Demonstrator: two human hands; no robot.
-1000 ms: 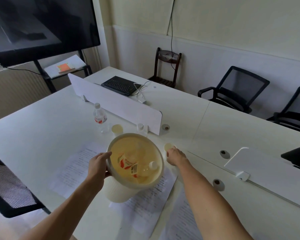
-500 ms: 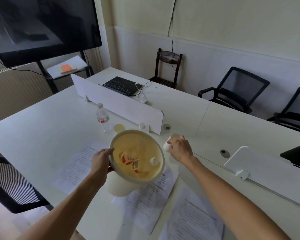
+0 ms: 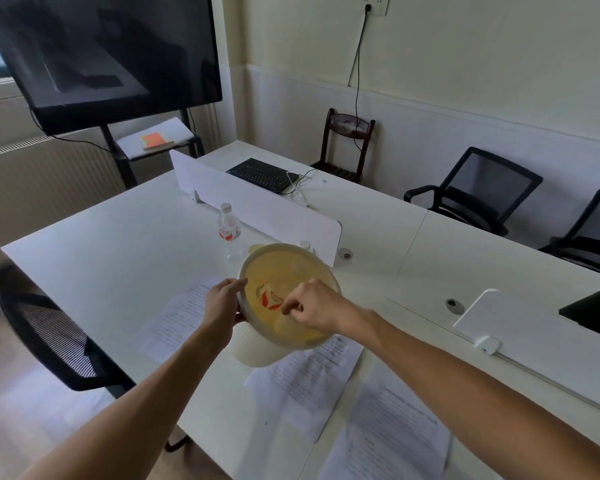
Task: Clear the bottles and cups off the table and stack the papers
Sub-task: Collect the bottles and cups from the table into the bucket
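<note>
A round cream bin (image 3: 257, 351) with a wide pale rim is held tilted above the white desk (image 3: 118, 244), its yellowish inside showing a clear bottle with a red-and-white label (image 3: 269, 297) lying in it. The left hand (image 3: 224, 301) grips the bin's rim on the near-left side. The right hand (image 3: 314, 311) hangs over the bin's mouth with fingers curled — whether they hold anything I cannot tell. Beyond the bin, another clear bottle (image 3: 228, 230) with a white cap and red label stands upright on the desk, a pale cup (image 3: 255, 249) just beside the rim. Three printed papers (image 3: 392, 431) lie spread on the desk — one partly under the bin.
</note>
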